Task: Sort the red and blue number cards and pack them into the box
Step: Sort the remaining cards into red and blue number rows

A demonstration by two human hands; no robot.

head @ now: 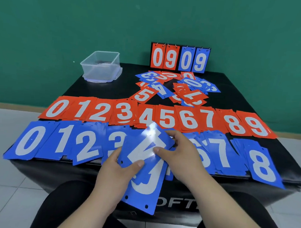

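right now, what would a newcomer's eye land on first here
Two neat rows span the black table: red cards 0 to 9 behind, blue cards in front. At the near edge the left hand and right hand hold a blue 4 card. Farther back lies a jumbled pile.

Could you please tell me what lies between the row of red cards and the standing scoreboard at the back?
In the head view, a loose heap of mixed red and blue cards lies between the red row and the scoreboard.
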